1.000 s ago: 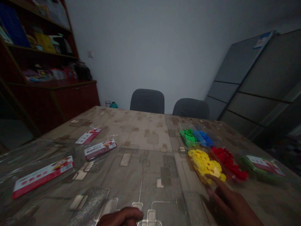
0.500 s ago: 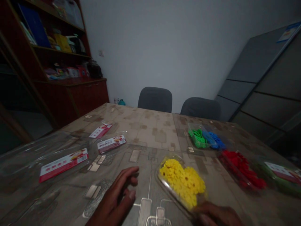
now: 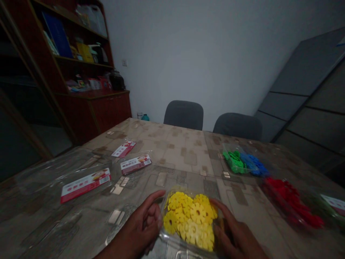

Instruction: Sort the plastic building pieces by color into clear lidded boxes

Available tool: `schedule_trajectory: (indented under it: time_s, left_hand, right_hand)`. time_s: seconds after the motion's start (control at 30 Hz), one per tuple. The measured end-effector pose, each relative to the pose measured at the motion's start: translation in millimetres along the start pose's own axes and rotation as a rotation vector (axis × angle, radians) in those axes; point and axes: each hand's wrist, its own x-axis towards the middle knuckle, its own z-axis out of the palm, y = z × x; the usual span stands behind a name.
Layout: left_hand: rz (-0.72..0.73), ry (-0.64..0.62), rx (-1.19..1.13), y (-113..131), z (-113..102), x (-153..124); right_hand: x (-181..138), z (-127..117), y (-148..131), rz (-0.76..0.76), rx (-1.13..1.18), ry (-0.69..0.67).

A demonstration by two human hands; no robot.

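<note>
A clear plastic box [image 3: 172,239] full of yellow snowflake-shaped building discs [image 3: 198,213] is at the near edge of the table, between my two hands. My left hand [image 3: 148,223] is at the box's left side, its index finger along the upper left corner and the other fingers curled. On the right side, my right hand [image 3: 230,228] grips the box with the fingers along its wall. The discs lie in a loose heap and show through the clear plastic.
Clear boxes of green pieces [image 3: 235,161], blue pieces [image 3: 254,164] and red pieces [image 3: 291,201] stand on the right. Clear packages with red-and-white labels [image 3: 85,184] lie on the left. Two grey chairs [image 3: 183,114] stand behind the table [image 3: 185,144].
The box of yellow discs has moved left and nearer and has turned to lie across in front of me. My left hand has come up against its left side.
</note>
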Motion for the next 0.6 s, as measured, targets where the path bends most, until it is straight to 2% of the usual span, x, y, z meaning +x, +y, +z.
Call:
schedule_trajectory:
  time_s: [0.13, 0.37, 0.47, 0.6]
  left_hand:
    - [-0.051, 0.023, -0.020, 3.0, -1.8, -14.0]
    - [-0.109, 0.010, 0.035, 0.9, -18.3, -20.7]
    - [-0.081, 0.009, -0.018, -6.1, -18.6, -22.8]
    - [-0.069, 0.015, -0.056, -10.9, -14.1, -22.8]
  right_hand:
    - [7.0, 1.7, 0.5, -0.054, 0.021, -0.071]
    - [14.8, 11.1, 0.0, -0.054, 0.105, -0.076]
    - [10.4, 8.5, -4.5, -0.060, 0.010, -0.001]
    - [11.8, 9.4, -12.5, -0.152, -0.058, 0.068]
